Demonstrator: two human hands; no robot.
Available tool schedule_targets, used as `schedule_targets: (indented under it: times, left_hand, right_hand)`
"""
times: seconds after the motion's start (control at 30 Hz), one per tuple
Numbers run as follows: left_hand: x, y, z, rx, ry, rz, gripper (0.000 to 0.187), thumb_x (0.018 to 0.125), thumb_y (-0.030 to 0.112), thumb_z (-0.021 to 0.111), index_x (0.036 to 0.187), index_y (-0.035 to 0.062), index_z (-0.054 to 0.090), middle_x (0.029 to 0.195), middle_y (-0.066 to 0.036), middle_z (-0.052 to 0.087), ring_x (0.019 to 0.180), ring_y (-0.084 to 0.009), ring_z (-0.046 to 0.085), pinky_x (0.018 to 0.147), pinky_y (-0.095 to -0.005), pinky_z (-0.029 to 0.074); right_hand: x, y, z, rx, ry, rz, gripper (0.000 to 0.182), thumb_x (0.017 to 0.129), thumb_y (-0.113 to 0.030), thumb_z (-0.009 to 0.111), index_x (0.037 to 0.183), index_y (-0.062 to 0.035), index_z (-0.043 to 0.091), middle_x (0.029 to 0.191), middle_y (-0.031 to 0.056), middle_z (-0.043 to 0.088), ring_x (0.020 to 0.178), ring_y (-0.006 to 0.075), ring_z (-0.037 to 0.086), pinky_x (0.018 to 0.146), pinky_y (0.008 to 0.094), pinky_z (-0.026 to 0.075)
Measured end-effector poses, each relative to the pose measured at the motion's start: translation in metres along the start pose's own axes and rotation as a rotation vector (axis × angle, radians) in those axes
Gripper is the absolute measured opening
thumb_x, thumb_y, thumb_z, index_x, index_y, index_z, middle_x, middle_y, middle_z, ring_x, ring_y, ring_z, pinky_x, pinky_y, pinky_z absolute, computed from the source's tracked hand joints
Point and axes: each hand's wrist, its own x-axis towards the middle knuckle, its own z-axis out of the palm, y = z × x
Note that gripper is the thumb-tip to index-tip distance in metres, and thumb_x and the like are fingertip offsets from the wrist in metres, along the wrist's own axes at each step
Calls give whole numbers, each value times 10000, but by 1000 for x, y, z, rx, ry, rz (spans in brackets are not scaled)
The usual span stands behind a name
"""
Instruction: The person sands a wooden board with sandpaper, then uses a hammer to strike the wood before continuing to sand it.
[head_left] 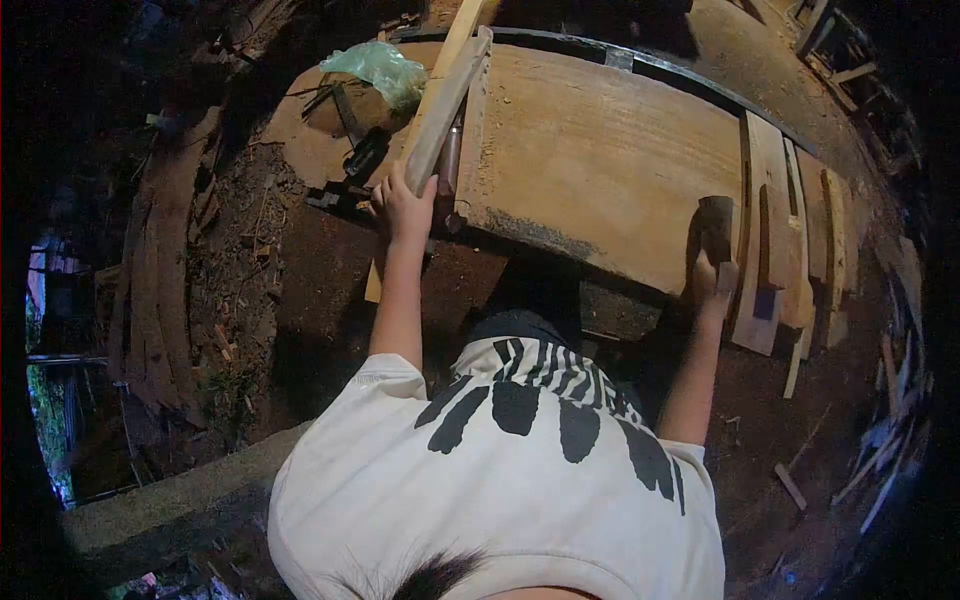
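My left hand (405, 205) is closed around the lower part of a long pale wooden plank (445, 95), which leans up and away over the left end of a big brown workbench board (600, 150). My right hand (712, 278) reaches to the bench's near edge and grips a dark rectangular block (715, 222) that stands on the board. My white shirt with black marks (520, 470) fills the lower middle of the view.
A green plastic bag (380, 68) and a dark power tool (358, 165) lie left of the plank. Several short planks (775, 210) lie on the bench's right end. Wood scraps (880, 470) litter the dirt floor at right. A concrete ledge (170, 505) runs along the lower left.
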Motion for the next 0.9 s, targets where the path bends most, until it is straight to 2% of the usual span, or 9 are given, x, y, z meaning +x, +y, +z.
schedule_targets:
  times: [0.07,0.3,0.5,0.57,0.63,0.7,0.77,0.83,0.9]
  left_hand:
    - [11,-6,7,-39,-30,13,631,807,387,693,1301,71,460,1198,-166,482,1191,-337,378,1008,-536,248]
    - [13,6,-5,-8,-4,-118,577,820,314,699,1292,75,470,1216,-169,465,1197,-337,378,1026,-473,315]
    - [20,2,-3,12,-65,-144,561,814,317,702,1283,91,491,1238,-172,467,1192,-340,391,1012,-472,334]
    - [22,-13,9,10,11,-65,578,795,395,711,1223,49,534,1177,-210,494,1124,-377,444,941,-477,399]
    - [26,-24,19,96,105,52,538,742,352,760,1148,46,585,1062,-209,578,1003,-385,552,856,-474,455]
    - [30,-34,25,116,180,133,534,713,356,783,1114,48,611,988,-197,620,939,-372,595,810,-463,483]
    - [32,-39,25,6,179,144,561,703,397,786,1110,51,614,997,-189,623,960,-360,597,816,-466,479]
    - [39,-55,36,-141,36,24,558,712,379,786,1152,100,586,1115,-166,572,1072,-369,496,912,-490,390]
    - [40,-50,31,-66,13,-8,597,727,420,769,1188,96,570,1172,-167,552,1140,-381,459,979,-507,353]
  right_hand:
    - [2,-1,-4,-77,-112,24,313,827,-194,582,683,78,523,628,210,592,611,326,629,557,420,448]
    - [3,12,3,-56,-32,-71,287,808,-184,576,687,76,571,682,257,621,671,345,656,594,438,456]
    - [3,15,8,-57,-19,-20,230,855,-175,570,828,41,642,700,222,644,716,326,674,608,410,503]
    - [5,36,14,-407,-30,-348,187,882,-160,573,909,1,665,777,191,674,750,288,687,646,413,527]
    - [6,21,8,-286,-131,-109,171,879,-146,598,967,-20,672,897,168,688,833,252,689,726,407,537]
    - [2,10,3,-119,3,-167,286,868,-217,634,1045,7,648,1001,175,679,919,295,669,807,402,523]
    - [3,-8,5,124,283,-71,410,876,-316,624,1102,27,625,1074,194,659,1005,331,636,871,408,492]
    - [0,-27,-11,185,254,-5,500,866,-408,619,1090,39,628,1088,216,650,1048,351,613,907,406,465]
    - [-4,-38,-24,229,99,200,394,857,-334,648,1009,29,643,979,193,679,942,365,646,837,421,495]
